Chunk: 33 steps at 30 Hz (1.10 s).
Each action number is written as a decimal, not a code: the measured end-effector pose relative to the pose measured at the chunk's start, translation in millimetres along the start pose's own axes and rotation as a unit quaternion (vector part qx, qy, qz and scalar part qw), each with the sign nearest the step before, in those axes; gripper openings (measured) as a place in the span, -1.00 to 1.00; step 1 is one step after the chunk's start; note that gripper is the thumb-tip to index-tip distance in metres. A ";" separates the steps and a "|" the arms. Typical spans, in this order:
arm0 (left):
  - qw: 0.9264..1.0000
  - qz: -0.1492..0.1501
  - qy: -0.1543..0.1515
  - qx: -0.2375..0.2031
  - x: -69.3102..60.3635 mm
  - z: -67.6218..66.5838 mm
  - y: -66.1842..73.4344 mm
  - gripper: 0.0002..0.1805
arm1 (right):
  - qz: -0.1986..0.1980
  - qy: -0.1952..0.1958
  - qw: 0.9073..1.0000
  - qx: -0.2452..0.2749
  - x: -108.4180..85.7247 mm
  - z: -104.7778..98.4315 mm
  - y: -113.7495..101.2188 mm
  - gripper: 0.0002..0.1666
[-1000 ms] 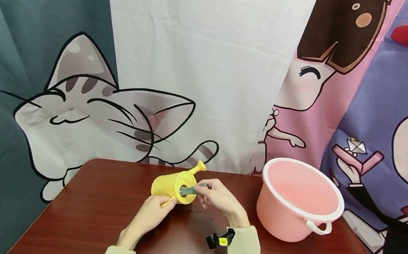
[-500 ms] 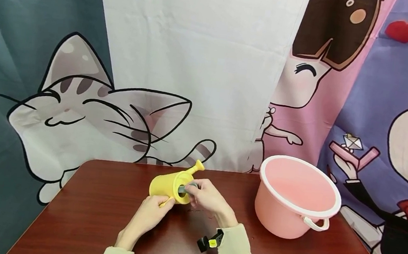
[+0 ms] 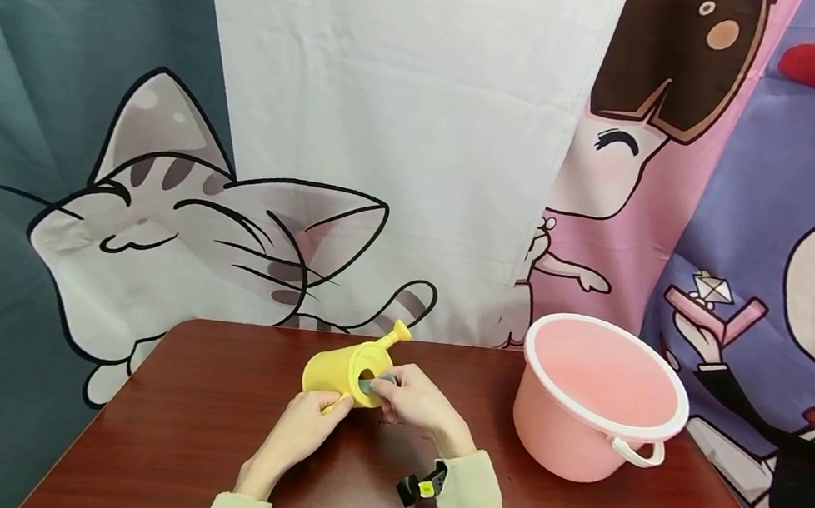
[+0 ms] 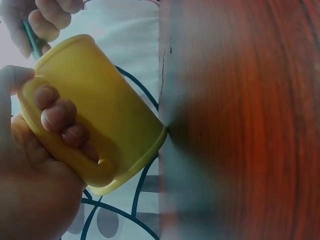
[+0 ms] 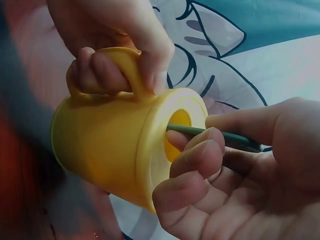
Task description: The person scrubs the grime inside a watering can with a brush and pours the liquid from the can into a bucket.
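A yellow watering can (image 3: 330, 369) is held tilted over the table, its round opening turned to the right and its spout pointing up and back. My left hand (image 3: 304, 431) grips the can's handle, fingers curled through the loop in the left wrist view. With my right hand (image 3: 420, 408) I pinch a slim grey-green tool (image 5: 239, 141) between thumb and fingers. The tool's far end is inside the can's opening and hidden, so its kind cannot be told. In the right wrist view, the right fingertips are close to the opening's rim.
A pink bucket (image 3: 567, 440) with a white rim and handle stands on the right of the brown table (image 3: 169, 428). Behind the table hangs a cartoon-printed curtain (image 3: 393, 118). A few small dark marks or drops lie on the tabletop near the can.
My right hand has moved left, nearer the can, and the grey-green tool has gone deeper into the opening. The left hand and the can have stayed nearly still.
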<state>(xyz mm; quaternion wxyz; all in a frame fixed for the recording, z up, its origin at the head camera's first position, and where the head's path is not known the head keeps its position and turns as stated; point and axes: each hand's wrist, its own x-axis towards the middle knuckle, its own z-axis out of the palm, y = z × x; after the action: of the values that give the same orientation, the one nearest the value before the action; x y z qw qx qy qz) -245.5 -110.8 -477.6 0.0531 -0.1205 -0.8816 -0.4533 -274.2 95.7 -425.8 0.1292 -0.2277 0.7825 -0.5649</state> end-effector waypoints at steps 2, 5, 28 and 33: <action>1.000 0.004 0.002 0.003 1.0 1.1 -0.1 -0.48 | -0.004 -0.004 1.000 -0.004 -1.3 -2.7 -0.5 -0.62; 1.000 0.010 0.005 0.004 2.2 2.1 -0.3 -0.48 | -0.007 -0.008 1.000 -0.006 -3.7 -8.4 -1.8 -0.65; 1.000 -0.017 0.005 -0.016 1.4 -1.1 -2.2 -0.51 | -0.028 -0.006 0.999 0.017 -9.1 -23.8 -7.1 -0.72; 1.000 -0.017 0.005 -0.017 0.9 -1.1 -1.5 -0.50 | -0.011 0.001 0.999 0.035 -5.4 -14.2 -5.5 -0.68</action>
<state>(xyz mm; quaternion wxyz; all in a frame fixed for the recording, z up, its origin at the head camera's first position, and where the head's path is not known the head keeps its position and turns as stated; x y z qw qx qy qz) -246.7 -112.4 -478.0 0.0476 -0.1037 -0.8753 -0.4699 -274.9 108.7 -416.3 0.1300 -0.2310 0.7600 -0.5934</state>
